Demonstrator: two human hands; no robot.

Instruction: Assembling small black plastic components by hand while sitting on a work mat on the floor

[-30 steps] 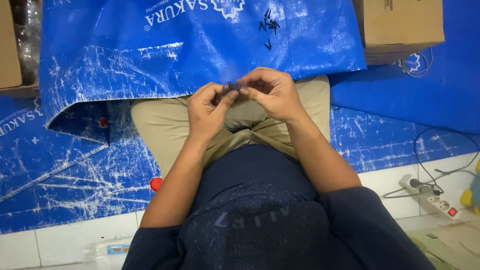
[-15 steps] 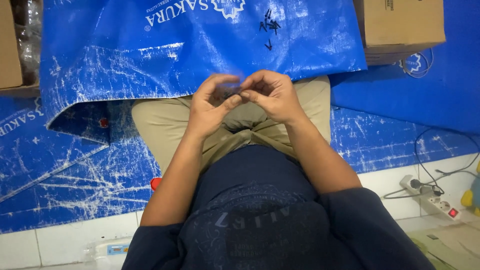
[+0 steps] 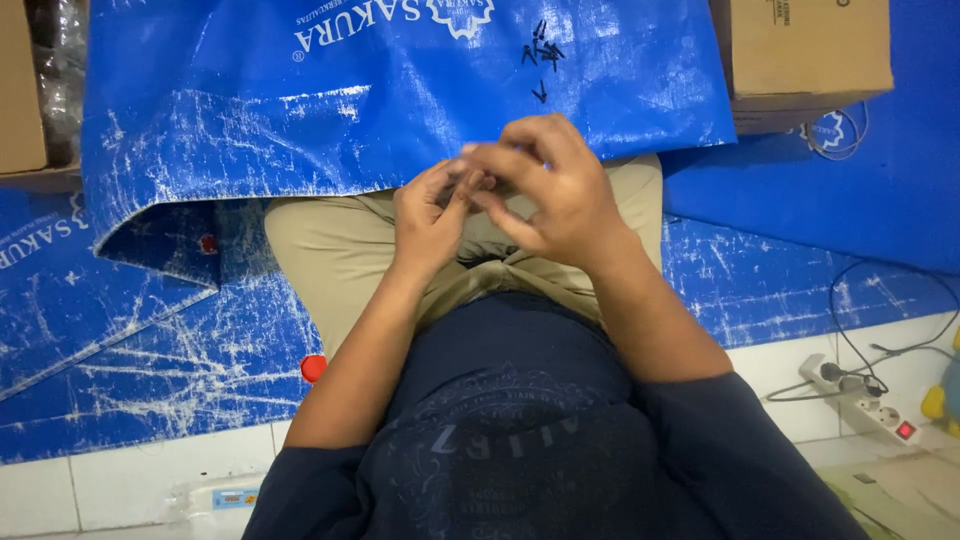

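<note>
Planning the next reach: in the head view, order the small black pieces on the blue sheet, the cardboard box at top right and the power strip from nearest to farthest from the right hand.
1. Small black pieces, just beyond the right hand.
2. Cardboard box, up and right.
3. Power strip, far lower right on the floor.

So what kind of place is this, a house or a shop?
Probably a home floor used as a makeshift workspace: a blue tarp spread over white tiles, cardboard boxes, and a power strip lying on the floor.
</note>
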